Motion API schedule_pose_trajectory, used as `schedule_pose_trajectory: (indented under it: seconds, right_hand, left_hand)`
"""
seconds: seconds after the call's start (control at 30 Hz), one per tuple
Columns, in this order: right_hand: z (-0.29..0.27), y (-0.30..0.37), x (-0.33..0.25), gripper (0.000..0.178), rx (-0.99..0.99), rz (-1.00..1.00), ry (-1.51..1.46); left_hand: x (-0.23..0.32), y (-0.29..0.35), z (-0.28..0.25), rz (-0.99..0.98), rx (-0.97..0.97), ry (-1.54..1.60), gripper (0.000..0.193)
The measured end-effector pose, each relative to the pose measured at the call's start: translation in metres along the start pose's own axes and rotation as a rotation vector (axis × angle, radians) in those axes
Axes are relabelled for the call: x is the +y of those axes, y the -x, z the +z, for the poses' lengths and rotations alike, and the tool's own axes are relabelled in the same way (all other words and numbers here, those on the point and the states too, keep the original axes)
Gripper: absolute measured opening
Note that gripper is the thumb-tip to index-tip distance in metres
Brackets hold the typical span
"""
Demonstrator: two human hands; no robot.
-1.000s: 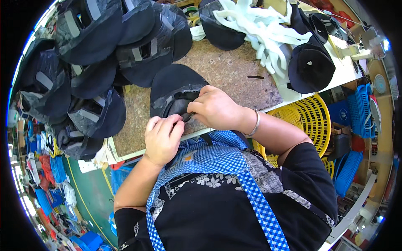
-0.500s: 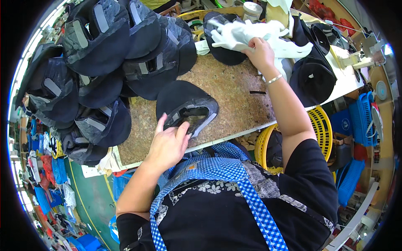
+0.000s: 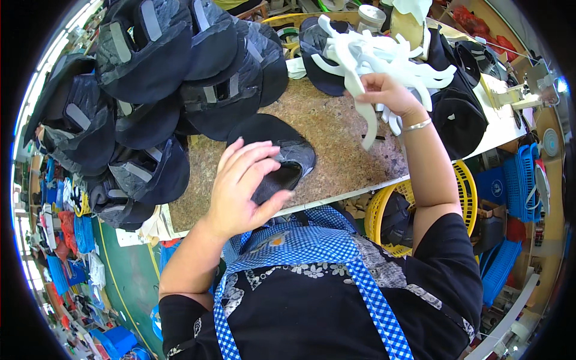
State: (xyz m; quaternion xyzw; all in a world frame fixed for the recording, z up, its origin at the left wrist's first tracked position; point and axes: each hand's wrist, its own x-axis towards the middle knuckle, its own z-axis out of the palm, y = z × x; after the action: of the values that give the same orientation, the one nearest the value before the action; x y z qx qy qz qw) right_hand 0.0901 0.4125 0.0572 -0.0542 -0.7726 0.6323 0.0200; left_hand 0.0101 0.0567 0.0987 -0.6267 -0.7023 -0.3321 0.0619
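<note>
In the middle of the bench lies a black fabric piece (image 3: pixel 259 126) with a broad rounded flap, an opening and a grey coated edge. Over it my left hand (image 3: pixel 240 189) hovers or rests lightly, fingers spread, covering part of the opening; contact is hard to tell. My right hand (image 3: pixel 390 95), at the back right, pinches a white curved strip (image 3: pixel 366 123) that hangs down toward the bench. Behind that hand is a tangled heap of similar white strips (image 3: pixel 375 54), lying partly over another black piece (image 3: pixel 321 72).
Stacks of similar black pieces (image 3: pixel 144 66) with grey strips fill the left side. More black pieces (image 3: pixel 456 117) lie at the right. A yellow basket (image 3: pixel 373 213) holding black items stands below the bench's front edge. A white-lidded tub (image 3: pixel 371 18) stands at the back.
My right hand has moved right and nearer, drawing one white strip off the heap, which has spread out. My left hand has lifted from the black piece's edge and opened.
</note>
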Motion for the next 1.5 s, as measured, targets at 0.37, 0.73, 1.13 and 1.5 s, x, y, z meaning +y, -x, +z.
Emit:
schedule_pose_trajectory:
  seconds: [0.37,0.73,1.13,1.5]
  right_hand:
    - [0.126,-0.022,-0.022,0.024,0.248,-0.147,-0.238]
    - [0.173,0.027,-0.076,0.014,0.27,-0.394,-0.177]
    - [0.19,0.096,-0.032,0.021,-0.139,-0.5,0.399]
    - [0.151,0.051,-0.073,0.022,-0.127,-0.552,0.287]
  left_hand:
    - [-0.019,-0.075,0.04,-1.04,-0.033,1.134,0.043]
    - [0.027,-0.012,-0.02,-0.024,0.391,-0.585,0.05]
    - [0.031,0.096,-0.002,-0.404,-0.305,0.293,0.025]
    - [0.0,0.046,-0.032,-0.238,0.007,0.494,0.018]
